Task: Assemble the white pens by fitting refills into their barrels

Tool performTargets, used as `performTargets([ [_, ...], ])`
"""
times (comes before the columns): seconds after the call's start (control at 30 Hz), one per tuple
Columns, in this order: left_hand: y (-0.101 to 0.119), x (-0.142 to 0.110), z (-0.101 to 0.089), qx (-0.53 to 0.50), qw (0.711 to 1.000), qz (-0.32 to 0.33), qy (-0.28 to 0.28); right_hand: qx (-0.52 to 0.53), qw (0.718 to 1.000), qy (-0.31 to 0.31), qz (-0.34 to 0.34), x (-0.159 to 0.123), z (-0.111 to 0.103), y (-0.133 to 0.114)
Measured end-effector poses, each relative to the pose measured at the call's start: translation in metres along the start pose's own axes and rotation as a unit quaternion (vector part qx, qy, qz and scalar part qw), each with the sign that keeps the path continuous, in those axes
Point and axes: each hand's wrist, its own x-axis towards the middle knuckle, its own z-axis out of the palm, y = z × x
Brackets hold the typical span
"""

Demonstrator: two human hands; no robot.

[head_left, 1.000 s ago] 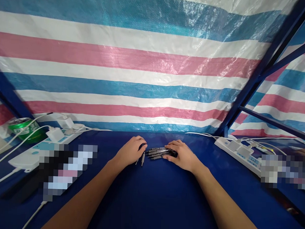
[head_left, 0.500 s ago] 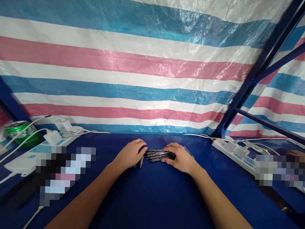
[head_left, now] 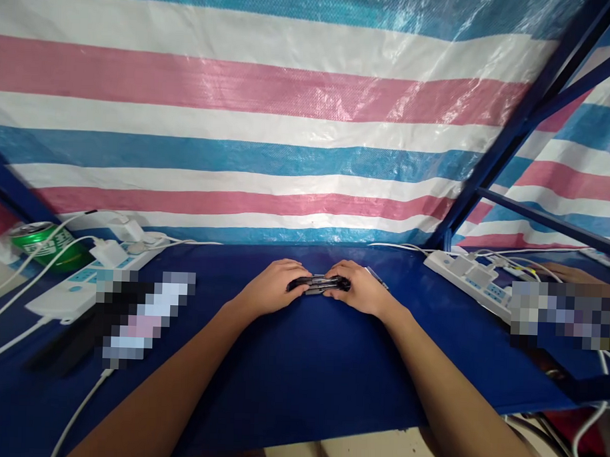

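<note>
Pens (head_left: 317, 283), dark, one bundle, lying lengthwise between two hands on the blue table (head_left: 305, 368). Left hand (head_left: 275, 285): curled round the bundle's left end. Right hand (head_left: 359, 288): curled round its right end. Clear item (head_left: 376, 278), narrow, just right of the bundle, behind the right hand. Left of the bundle: white power strip (head_left: 75, 290), green can (head_left: 49, 247). Right of the bundle: second white power strip (head_left: 466, 281), with plugs.

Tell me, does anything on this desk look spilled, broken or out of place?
No spill or breakage shows. One oddity, at the left: a green can sits right beside a power strip with a plug in it, an unwise spot for a drink.
</note>
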Motion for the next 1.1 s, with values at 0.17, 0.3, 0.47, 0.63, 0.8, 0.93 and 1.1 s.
performTargets([
  [0.17, -0.005, 0.001, 0.004, 0.003, 1.000, -0.006, 0.001, -0.009, 1.000, 0.010, 0.000, 0.000, 0.001, 0.001],
  [0.3, -0.009, 0.002, 0.008, 0.013, 1.000, -0.008, -0.003, -0.011, 1.000, 0.016, 0.006, -0.001, 0.003, 0.003],
  [0.47, -0.008, 0.001, 0.008, 0.009, 1.000, -0.014, -0.006, 0.001, 1.000, 0.012, 0.016, 0.000, 0.003, 0.005],
  [0.63, -0.007, 0.000, 0.007, 0.000, 1.000, -0.007, 0.002, 0.022, 0.999, 0.013, 0.027, 0.001, 0.003, 0.005],
  [0.8, -0.012, 0.001, 0.011, -0.005, 1.000, 0.003, 0.014, 0.033, 0.999, 0.018, 0.013, 0.001, 0.006, 0.008],
  [0.93, -0.012, 0.001, 0.010, 0.014, 1.000, 0.015, 0.021, 0.048, 0.998, 0.032, -0.005, 0.001, 0.003, 0.007],
  [1.1, 0.002, 0.000, 0.003, 0.027, 0.998, 0.006, 0.050, 0.107, 0.991, 0.084, -0.006, 0.002, -0.002, -0.003],
])
